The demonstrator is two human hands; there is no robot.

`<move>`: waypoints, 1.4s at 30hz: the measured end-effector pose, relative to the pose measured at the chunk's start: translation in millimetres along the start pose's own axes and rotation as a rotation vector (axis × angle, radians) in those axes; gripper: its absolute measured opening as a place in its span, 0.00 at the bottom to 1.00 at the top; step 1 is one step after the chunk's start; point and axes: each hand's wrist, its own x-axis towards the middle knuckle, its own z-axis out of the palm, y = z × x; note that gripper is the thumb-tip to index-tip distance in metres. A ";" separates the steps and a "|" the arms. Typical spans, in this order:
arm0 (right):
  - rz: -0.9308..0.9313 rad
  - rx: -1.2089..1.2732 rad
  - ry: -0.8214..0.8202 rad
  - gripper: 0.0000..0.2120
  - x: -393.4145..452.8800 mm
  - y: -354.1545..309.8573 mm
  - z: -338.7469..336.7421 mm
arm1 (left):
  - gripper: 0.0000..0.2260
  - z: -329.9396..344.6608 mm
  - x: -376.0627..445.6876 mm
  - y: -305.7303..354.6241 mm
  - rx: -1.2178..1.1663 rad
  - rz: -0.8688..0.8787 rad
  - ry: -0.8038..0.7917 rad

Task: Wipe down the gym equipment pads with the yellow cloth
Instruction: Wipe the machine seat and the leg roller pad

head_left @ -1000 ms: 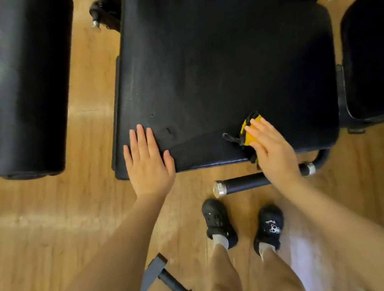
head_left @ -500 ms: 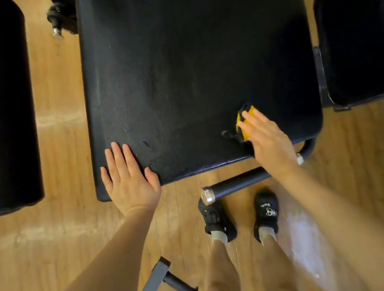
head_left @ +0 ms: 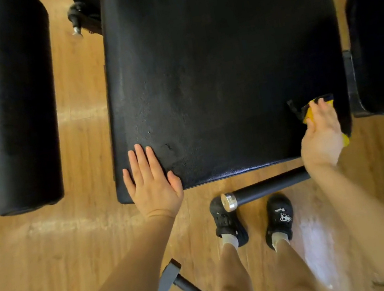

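Seat pad: we look straight down on a large black rectangular vinyl seat pad (head_left: 212, 72), its pebbled surface dull and scuffed, with a few small nicks near the front-left corner.
Left hand: our left hand (head_left: 153, 184) lies flat on the pad's front-left corner, fingers straight and close together, thumb out to the side; it grips nothing.
Right hand: our right hand (head_left: 321, 137) presses on the pad's front-right corner with the fingers extended over the cloth; we cannot tell whether the thumb tucks under it.
Cloth: the crumpled yellow cloth with dark edging (head_left: 310, 109) sits under the right hand's fingers, touching the pad just beside its right edge; a little yellow also shows at the hand's outer side.
Roller pad: a long black cylindrical roller pad (head_left: 9, 105) stands apart to the left of the seat pad, wooden floor showing between them.
Right pad: another black vinyl pad (head_left: 380, 42) sits just beside the seat pad's right edge, cut off by the frame.
Bar: a black tube with a silver end cap (head_left: 262, 189) runs below the pad's front edge, passing under the right wrist.
Floor: a light brown wood plank floor (head_left: 52, 253) carries the machine and our feet in black perforated clogs (head_left: 228, 222).
Containers: we see none in view.
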 end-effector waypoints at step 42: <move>-0.369 -0.108 -0.230 0.21 45.1 -18.0 -2.5 | 0.34 -13.9 26.7 20.6 -0.141 -0.363 -0.032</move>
